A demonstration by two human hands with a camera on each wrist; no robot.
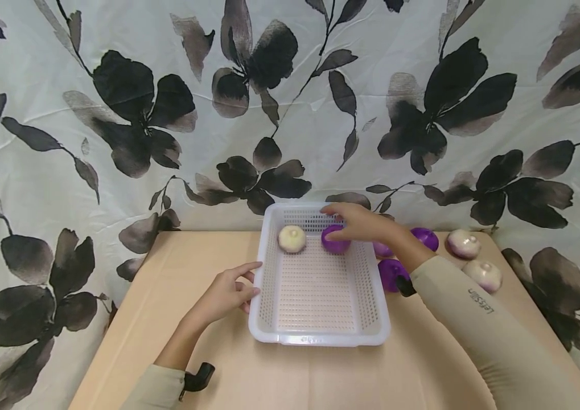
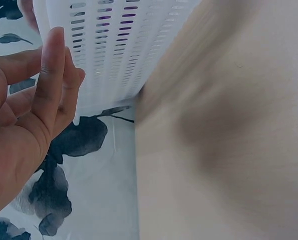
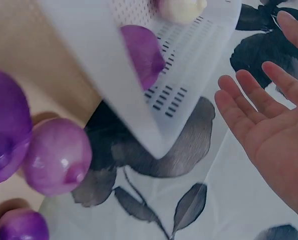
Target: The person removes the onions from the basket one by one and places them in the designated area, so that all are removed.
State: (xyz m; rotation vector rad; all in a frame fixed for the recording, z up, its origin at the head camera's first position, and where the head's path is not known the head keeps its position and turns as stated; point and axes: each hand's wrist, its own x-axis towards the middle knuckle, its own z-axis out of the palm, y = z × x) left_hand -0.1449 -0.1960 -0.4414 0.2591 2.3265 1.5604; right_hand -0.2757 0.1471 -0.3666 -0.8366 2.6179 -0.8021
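Note:
A white perforated plastic basket [image 1: 320,296] stands on the table with a pale onion [image 1: 292,239] at its far left and a purple onion [image 1: 338,246] at its far right. My left hand [image 1: 230,289] is at the basket's left side, fingertips right at the rim. In the left wrist view its fingers [image 2: 51,75] lie fairly straight along the perforated wall. Over the purple onion my right hand [image 1: 361,222] reaches in from the right. The right wrist view shows that hand [image 3: 274,107] spread with nothing in it, apart from the purple onion [image 3: 142,55].
Right of the basket lie more purple onions [image 1: 393,275], partly hidden by the right arm. Two white-and-purple onions [image 1: 482,275] sit near the table's right edge. A floral cloth [image 1: 330,114] hangs behind the wooden table [image 1: 197,250].

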